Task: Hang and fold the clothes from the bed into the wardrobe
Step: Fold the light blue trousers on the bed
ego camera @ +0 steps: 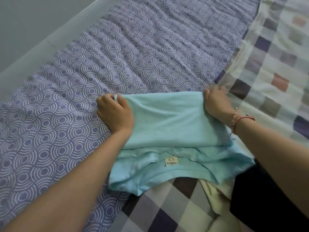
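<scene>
A light turquoise T-shirt [167, 121] lies on the bed, its far half doubled over toward me so the neck label shows near the front. My left hand [115, 113] grips the fold's left corner, thumb on top of the cloth. My right hand [216, 102] grips the right corner, fingers curled round the fabric; a pink bracelet sits on that wrist.
The shirt rests on a purple sheet with white circle patterns [117, 56]. A checked blanket [275, 64] covers the right side and the near edge. A pale yellow garment [212, 195] and a black garment [260, 198] lie at the lower right. A grey wall [30, 22] borders the bed's far left.
</scene>
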`<move>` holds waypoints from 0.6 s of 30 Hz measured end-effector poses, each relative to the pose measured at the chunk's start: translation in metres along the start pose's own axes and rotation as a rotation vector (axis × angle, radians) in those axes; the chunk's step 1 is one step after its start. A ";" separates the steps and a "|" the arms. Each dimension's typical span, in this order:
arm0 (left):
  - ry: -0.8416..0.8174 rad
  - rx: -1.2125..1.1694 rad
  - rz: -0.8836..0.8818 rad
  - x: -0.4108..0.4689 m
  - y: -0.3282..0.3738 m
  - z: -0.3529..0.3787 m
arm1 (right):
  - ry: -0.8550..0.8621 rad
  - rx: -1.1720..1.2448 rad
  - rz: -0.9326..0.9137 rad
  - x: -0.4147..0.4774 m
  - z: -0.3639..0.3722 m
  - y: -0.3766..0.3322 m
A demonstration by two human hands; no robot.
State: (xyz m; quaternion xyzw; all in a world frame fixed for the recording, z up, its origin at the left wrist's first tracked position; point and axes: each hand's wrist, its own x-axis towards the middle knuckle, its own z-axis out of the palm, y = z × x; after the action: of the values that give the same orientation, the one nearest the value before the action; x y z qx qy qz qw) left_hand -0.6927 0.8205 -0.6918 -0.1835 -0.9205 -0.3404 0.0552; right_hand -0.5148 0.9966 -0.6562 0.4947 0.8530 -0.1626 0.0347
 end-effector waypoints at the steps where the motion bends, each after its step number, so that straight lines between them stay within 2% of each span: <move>1: 0.029 0.000 0.122 -0.011 -0.007 -0.011 | 0.010 0.006 -0.084 -0.012 -0.002 0.008; 3: -0.038 0.035 0.561 -0.038 -0.023 -0.043 | 0.149 -0.030 -0.261 -0.044 -0.005 0.031; 4: -0.111 0.039 0.808 -0.050 -0.038 -0.057 | 0.149 -0.083 -0.367 -0.062 -0.008 0.039; 5: -0.211 0.034 1.018 -0.060 -0.050 -0.071 | 0.092 -0.135 -0.505 -0.082 -0.012 0.048; 7: -0.462 0.091 1.253 -0.070 -0.072 -0.089 | -0.074 -0.233 -0.761 -0.112 -0.018 0.058; 8: -0.566 0.155 1.303 -0.074 -0.079 -0.096 | -0.164 -0.288 -0.830 -0.123 -0.023 0.058; 10: -0.728 0.308 1.334 -0.074 -0.086 -0.101 | -0.347 -0.412 -0.820 -0.137 -0.030 0.052; 13: -0.767 0.455 1.349 -0.076 -0.081 -0.104 | -0.412 -0.434 -0.740 -0.146 -0.029 0.049; 15: -0.724 0.390 1.372 -0.078 -0.079 -0.102 | -0.424 -0.486 -0.691 -0.159 -0.022 0.043; 16: -0.692 0.319 1.370 -0.077 -0.077 -0.102 | -0.377 -0.539 -0.694 -0.163 -0.019 0.040; 18: -0.682 0.115 1.216 -0.074 -0.070 -0.107 | -0.265 -0.592 -0.700 -0.165 -0.009 0.042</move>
State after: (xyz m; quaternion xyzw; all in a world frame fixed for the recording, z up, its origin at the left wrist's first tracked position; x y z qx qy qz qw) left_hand -0.6533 0.6803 -0.6697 -0.7594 -0.6371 -0.1234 -0.0465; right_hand -0.3940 0.8815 -0.6222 0.1216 0.9662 0.0240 0.2260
